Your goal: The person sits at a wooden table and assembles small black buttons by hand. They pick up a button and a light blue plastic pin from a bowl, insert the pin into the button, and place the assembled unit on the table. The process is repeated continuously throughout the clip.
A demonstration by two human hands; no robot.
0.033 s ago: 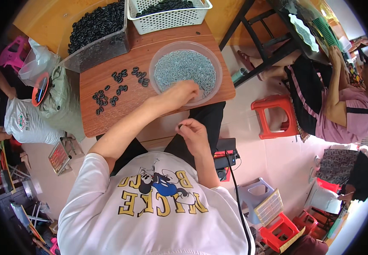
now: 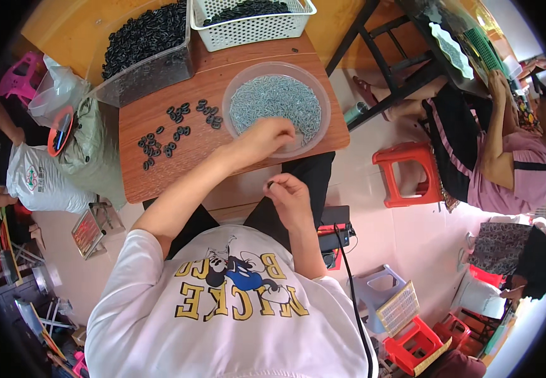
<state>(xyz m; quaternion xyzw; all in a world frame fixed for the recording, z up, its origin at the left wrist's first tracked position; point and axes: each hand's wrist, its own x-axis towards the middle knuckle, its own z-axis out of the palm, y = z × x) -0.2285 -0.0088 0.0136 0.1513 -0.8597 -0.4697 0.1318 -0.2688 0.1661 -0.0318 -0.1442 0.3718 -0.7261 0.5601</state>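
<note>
At the near edge of a clear round tub (image 2: 326, 113), my left hand (image 2: 261, 140) reaches over the rim with its fingers bent together. Small silvery metal pieces (image 2: 279, 97), resembling screws or pins, fill much of the tub. Whether any lies between those fingertips I cannot make out. Lower down, in front of the table edge, my right hand (image 2: 290, 196) pinches a small black oval piece (image 2: 270, 184) between thumb and fingers. Similar black oval rings (image 2: 150, 146) lie in loose groups on the wooden table (image 2: 213, 79), left of the tub.
A clear bin (image 2: 153, 79) of black pieces and a white perforated basket (image 2: 254, 34) with more stand at the table's back. A red stool (image 2: 405, 173) and a seated person (image 2: 506, 151) are to the right. Sacks (image 2: 46, 179) stand left. A black cable (image 2: 352, 283) hangs by my right arm.
My right hand has shifted very slightly, and the black piece in it shows a little more. My left hand stays at the tub's near side.
</note>
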